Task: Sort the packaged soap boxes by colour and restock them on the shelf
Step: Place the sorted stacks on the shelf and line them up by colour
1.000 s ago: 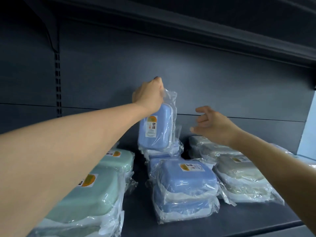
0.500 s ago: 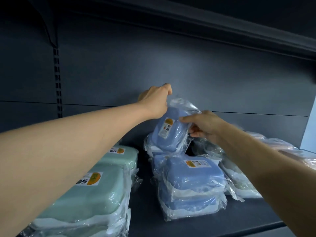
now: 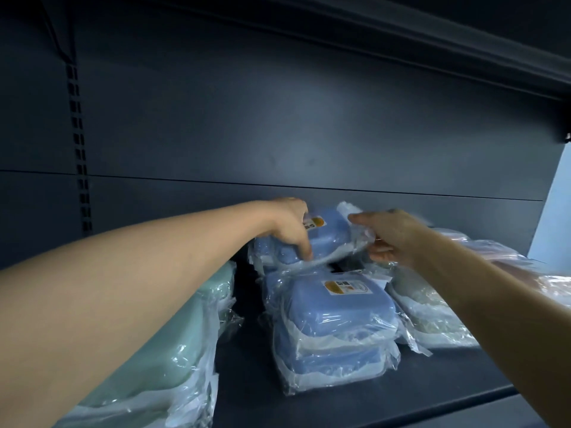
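At the back of the blue column, seen from the head camera, the left hand (image 3: 289, 225) gripped the near-left edge of a wrapped blue soap box (image 3: 324, 234), its fingers (image 3: 304, 253) curled down over the plastic, while the right hand (image 3: 391, 236) pinched the wrapper at the box's right end. A second earlier the left hand alone had held this box upright against the back panel; half a second earlier the right hand had joined it with the box tilting. Now the box lay nearly flat, label up, resting on or just above the rear blue stack, behind the front blue stack (image 3: 333, 329) on the shelf (image 3: 370, 400). Whether it had fully settled could not be told. Green boxes (image 3: 173, 350) sat to the left and pale grey ones (image 3: 432, 316) to the right, so the colour columns held. In my judgement this placement was almost done, with only release remaining.
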The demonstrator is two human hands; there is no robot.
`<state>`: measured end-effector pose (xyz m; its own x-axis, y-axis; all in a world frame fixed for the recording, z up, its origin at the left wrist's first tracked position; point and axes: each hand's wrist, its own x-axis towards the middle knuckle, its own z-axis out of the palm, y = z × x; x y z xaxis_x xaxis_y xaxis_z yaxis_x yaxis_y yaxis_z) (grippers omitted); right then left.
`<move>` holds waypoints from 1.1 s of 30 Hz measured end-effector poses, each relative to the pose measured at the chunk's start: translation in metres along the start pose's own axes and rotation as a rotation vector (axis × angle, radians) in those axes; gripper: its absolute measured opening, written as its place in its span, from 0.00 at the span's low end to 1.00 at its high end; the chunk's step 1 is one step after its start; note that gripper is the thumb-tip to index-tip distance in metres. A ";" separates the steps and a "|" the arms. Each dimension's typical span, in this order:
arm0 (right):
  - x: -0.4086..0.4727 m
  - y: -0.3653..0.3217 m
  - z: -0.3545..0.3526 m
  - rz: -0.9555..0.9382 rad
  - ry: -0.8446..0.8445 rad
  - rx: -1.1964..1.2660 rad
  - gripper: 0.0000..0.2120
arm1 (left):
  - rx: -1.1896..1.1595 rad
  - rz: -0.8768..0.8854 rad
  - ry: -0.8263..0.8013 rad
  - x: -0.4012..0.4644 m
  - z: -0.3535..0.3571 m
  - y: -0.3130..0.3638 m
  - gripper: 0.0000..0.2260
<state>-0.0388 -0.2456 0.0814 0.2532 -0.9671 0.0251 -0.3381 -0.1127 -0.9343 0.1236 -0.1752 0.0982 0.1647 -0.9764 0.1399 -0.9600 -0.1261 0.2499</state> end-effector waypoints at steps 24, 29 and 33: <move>0.017 0.016 0.028 -0.441 -0.099 -0.619 0.12 | 0.163 -0.281 -0.252 0.034 0.026 -0.070 0.17; 0.020 0.019 0.037 -0.514 -0.144 -0.738 0.12 | 0.334 -0.221 -0.303 0.037 0.037 -0.071 0.08; 0.022 0.016 0.035 -0.505 -0.116 -0.747 0.14 | 0.471 -0.219 -0.193 0.036 0.023 -0.062 0.10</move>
<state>-0.0065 -0.2602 0.0547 0.6064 -0.7381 0.2957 -0.6515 -0.6744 -0.3475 0.1842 -0.2069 0.0653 0.3703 -0.9272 -0.0564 -0.9127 -0.3519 -0.2079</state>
